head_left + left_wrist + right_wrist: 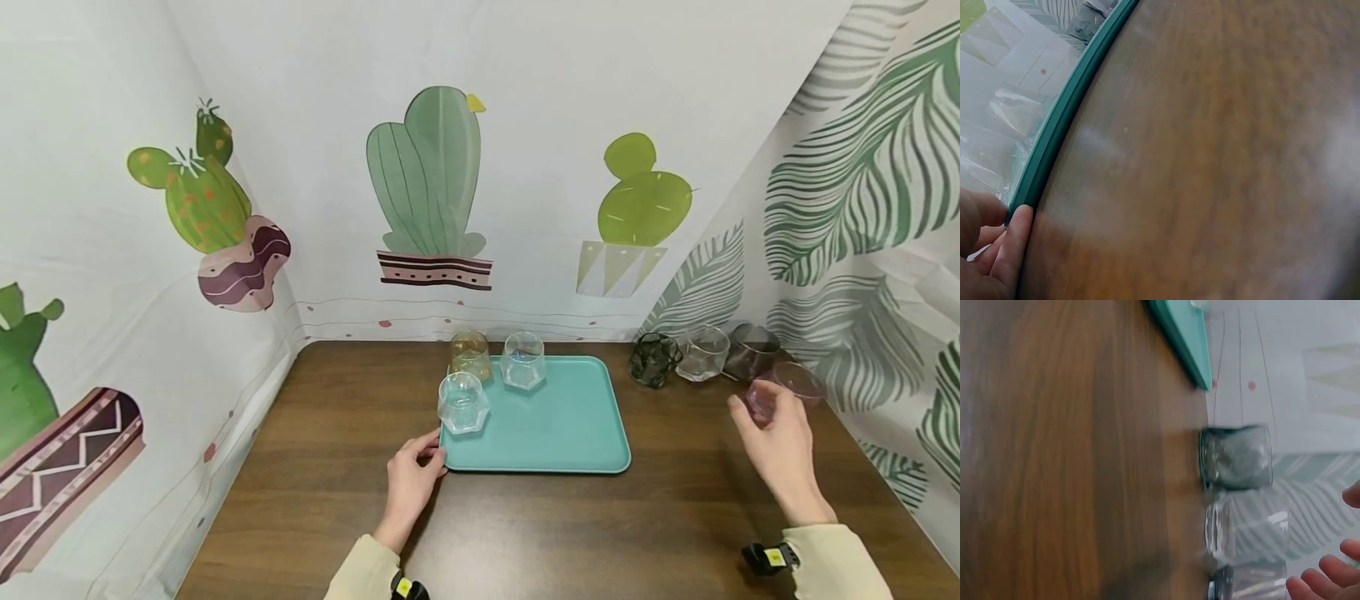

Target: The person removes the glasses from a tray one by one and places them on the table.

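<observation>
My left hand point(414, 479) grips the near left corner of a turquoise tray point(540, 442). In the left wrist view its fingers point(1016, 240) close on the rim. Three glass tumblers stand at the tray's left side: a clear one point(462, 404) near the hand, an amber one point(471, 358) behind it, and another clear one point(523, 362). At the far right my right hand point(783, 437) is by a pinkish glass point(801, 383) and partly covers it. In the right wrist view its thumb and fingers point(1319, 584) are spread apart, with no glass showing between them.
To the right of the tray, a dark green glass point(655, 360), a clear glass point(702, 353) and a smoky grey glass point(752, 352) stand in a row by the back edge of the brown wooden table point(555, 542). A printed cloth point(525, 183) hangs behind.
</observation>
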The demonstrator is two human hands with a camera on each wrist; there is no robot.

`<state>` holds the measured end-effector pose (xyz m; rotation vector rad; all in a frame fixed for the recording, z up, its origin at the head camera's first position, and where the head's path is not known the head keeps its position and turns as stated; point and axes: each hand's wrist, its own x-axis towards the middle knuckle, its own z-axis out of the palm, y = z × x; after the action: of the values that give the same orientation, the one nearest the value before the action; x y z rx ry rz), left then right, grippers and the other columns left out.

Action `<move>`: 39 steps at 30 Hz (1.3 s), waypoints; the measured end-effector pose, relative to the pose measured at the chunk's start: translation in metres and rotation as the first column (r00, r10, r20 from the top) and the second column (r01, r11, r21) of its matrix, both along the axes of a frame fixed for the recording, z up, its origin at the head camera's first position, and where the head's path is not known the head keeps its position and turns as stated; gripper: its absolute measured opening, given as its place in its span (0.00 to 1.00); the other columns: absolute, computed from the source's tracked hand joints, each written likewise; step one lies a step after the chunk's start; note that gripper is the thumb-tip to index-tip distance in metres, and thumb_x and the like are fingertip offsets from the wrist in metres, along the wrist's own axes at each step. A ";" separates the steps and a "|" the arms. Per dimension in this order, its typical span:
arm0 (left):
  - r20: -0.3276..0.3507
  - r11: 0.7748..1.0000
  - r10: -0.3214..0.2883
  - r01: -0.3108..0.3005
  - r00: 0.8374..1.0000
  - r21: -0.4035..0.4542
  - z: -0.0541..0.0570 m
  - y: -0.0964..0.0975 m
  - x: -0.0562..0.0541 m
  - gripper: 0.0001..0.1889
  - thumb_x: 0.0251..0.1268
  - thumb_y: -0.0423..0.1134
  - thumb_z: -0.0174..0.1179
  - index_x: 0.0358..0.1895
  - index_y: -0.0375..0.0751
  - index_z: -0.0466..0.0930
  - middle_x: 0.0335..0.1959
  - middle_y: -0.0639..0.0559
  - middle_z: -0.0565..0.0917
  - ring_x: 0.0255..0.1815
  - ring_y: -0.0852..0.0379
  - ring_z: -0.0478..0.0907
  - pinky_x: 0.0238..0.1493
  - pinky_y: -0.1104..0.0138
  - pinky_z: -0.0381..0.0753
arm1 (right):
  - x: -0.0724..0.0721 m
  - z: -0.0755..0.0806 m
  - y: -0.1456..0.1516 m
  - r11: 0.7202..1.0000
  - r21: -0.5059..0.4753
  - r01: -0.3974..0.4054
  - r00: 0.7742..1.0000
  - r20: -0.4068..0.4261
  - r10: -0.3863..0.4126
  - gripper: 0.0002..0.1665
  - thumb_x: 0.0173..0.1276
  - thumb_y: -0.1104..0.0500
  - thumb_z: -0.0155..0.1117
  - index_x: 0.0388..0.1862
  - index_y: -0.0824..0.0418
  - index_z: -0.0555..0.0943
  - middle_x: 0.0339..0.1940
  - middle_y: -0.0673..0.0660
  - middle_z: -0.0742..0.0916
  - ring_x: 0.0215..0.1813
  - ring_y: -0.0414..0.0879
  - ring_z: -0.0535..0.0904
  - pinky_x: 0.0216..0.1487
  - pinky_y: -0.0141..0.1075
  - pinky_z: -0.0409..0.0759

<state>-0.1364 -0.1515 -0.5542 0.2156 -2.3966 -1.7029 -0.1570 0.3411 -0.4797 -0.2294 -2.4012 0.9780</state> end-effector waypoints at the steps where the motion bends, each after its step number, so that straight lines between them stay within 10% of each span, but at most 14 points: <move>1: 0.000 1.000 0.000 0.000 1.000 -0.001 0.000 0.000 0.000 0.17 0.68 0.25 0.66 0.59 0.35 0.87 0.45 0.42 0.86 0.44 0.51 0.84 0.34 0.73 0.90 | 0.000 0.000 -0.004 1.000 -0.003 -0.011 1.000 -0.005 0.011 0.28 0.71 0.60 0.67 0.65 0.73 0.75 0.55 0.72 0.80 0.43 0.15 0.61 0.43 0.10 0.63; 9: -0.003 1.000 -0.002 0.002 1.000 0.001 0.001 0.001 0.001 0.17 0.68 0.25 0.65 0.59 0.34 0.87 0.45 0.41 0.86 0.44 0.52 0.84 0.34 0.73 0.90 | -0.002 0.001 -0.031 0.993 -0.005 -0.120 0.993 -0.013 0.119 0.28 0.72 0.61 0.68 0.66 0.72 0.74 0.59 0.71 0.80 0.44 0.15 0.64 0.44 0.07 0.67; 17: -0.004 1.000 -0.002 0.002 1.000 -0.002 0.001 0.001 0.001 0.17 0.67 0.25 0.66 0.59 0.34 0.87 0.44 0.42 0.86 0.44 0.51 0.84 0.34 0.73 0.90 | -0.007 0.003 -0.058 0.974 0.020 -0.225 0.974 -0.004 0.225 0.29 0.71 0.61 0.70 0.66 0.72 0.73 0.59 0.71 0.79 0.50 0.67 0.82 0.44 0.13 0.71; 28: -0.001 1.000 -0.002 0.002 1.000 -0.011 0.000 0.000 0.001 0.17 0.68 0.25 0.66 0.59 0.35 0.87 0.45 0.42 0.86 0.45 0.51 0.84 0.34 0.73 0.90 | -0.016 0.004 -0.090 0.938 -0.024 -0.346 0.937 0.045 0.347 0.32 0.75 0.57 0.67 0.70 0.71 0.69 0.64 0.72 0.76 0.59 0.69 0.77 0.56 0.61 0.82; 39: -0.003 1.000 -0.002 0.002 1.000 -0.012 0.001 -0.001 0.002 0.17 0.67 0.25 0.66 0.59 0.34 0.87 0.45 0.42 0.86 0.44 0.51 0.84 0.34 0.73 0.90 | -0.034 0.005 -0.122 0.906 -0.037 -0.423 0.905 0.046 0.424 0.32 0.75 0.57 0.67 0.71 0.70 0.69 0.65 0.70 0.76 0.63 0.66 0.75 0.58 0.60 0.81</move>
<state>-0.1348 -0.1521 -0.5536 0.2088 -2.4050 -1.6888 -0.1911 0.2195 -0.4747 0.2775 -2.5428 1.2039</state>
